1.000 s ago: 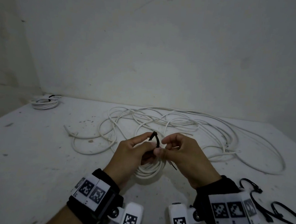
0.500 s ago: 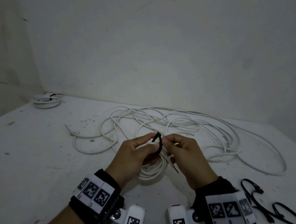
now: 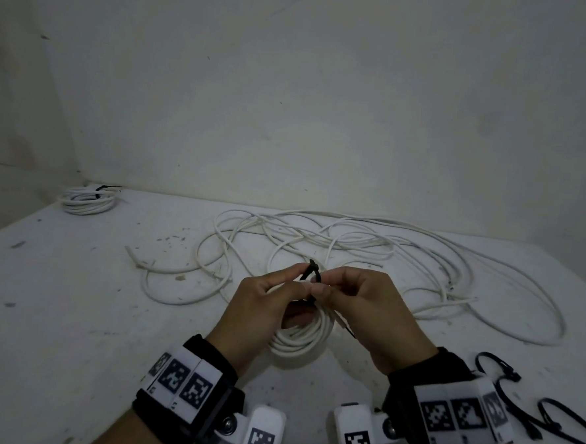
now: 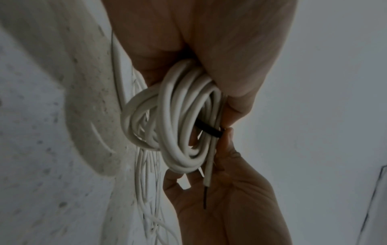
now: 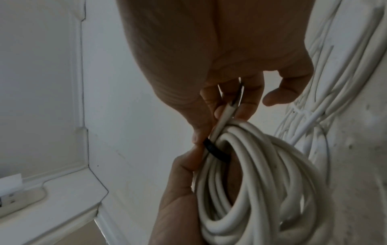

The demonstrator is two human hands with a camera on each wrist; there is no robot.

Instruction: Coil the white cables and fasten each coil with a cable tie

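So the coil (image 3: 300, 337) of white cable is held up just above the desk (image 3: 74, 294), right in front of the person, a tight bundle of maybe six or seven loops. A black cable tie (image 3: 312, 272) is wrapped around the top of it, and you can see the strap crossing the strands in both wrist views (image 4: 207, 130). The cut end of the cable (image 4: 209, 172) sticks out past the strap with a thin dark bit poking from its tip.

Left hand (image 3: 262, 304) has its fingers through the coil and curled around the strands, thumb and forefinger pinching the tie at the top. Right hand (image 3: 368, 309) pinches the tie from the other side, thumb tip touching the left thumb, other fingers loosely curled.

Behind the hands there's a big loose tangle of white cable (image 3: 368, 250) spread across the desk. Far back left corner, a finished coil (image 3: 87, 200) sits with its own black tie on it. A few spare black ties (image 3: 527, 404) lie near the right wrist.
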